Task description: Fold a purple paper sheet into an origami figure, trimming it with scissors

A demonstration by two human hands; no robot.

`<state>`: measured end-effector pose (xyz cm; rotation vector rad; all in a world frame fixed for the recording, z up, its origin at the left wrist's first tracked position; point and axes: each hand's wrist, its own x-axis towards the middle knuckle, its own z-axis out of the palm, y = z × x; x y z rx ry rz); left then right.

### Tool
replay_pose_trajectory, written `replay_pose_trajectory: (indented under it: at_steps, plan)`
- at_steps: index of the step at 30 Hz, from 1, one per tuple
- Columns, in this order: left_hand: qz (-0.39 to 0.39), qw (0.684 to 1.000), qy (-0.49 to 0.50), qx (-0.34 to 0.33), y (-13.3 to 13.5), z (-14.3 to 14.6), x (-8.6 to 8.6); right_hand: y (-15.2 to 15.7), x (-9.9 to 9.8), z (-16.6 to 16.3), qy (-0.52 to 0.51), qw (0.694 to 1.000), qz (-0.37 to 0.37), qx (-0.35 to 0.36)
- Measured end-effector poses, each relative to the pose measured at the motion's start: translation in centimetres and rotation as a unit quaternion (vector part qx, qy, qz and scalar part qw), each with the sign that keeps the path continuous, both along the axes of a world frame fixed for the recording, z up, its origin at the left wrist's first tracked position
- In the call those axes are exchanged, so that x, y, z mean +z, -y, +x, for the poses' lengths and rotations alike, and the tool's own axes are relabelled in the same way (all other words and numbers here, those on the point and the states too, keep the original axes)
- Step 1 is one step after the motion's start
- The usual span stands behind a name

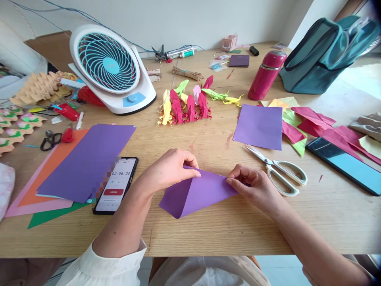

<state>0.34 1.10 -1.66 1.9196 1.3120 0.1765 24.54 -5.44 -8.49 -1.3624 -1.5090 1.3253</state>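
A single sheet of purple paper (208,192), plain and matte, lies at the middle of the near part of the wooden surface (190,242). It is bent over on itself into a roughly triangular shape, wider on the left and narrowing toward the right. The upper layer is a smooth, evenly coloured panel; on the left, its straight edge slants from far to near, and a darker part of the paper shows beyond it, ending in a pointed corner. The left hand (171,171) pinches the far left part; the right hand (253,183) pinches the right end.
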Motion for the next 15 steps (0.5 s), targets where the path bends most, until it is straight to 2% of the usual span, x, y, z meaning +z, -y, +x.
replay_pose_trajectory:
  at_steps: [9, 15]
  plan:
    - [0.007, 1.000, 0.001, -0.028, -0.3, -0.2, -0.4, 0.1, -0.2, 0.0, 0.044, 0.999, 0.013, 0.003]
    - [0.057, 0.995, -0.062, -0.045, -0.2, 0.5, -1.7, 0.4, -0.2, -0.4, 0.143, 0.984, 0.105, 0.004]
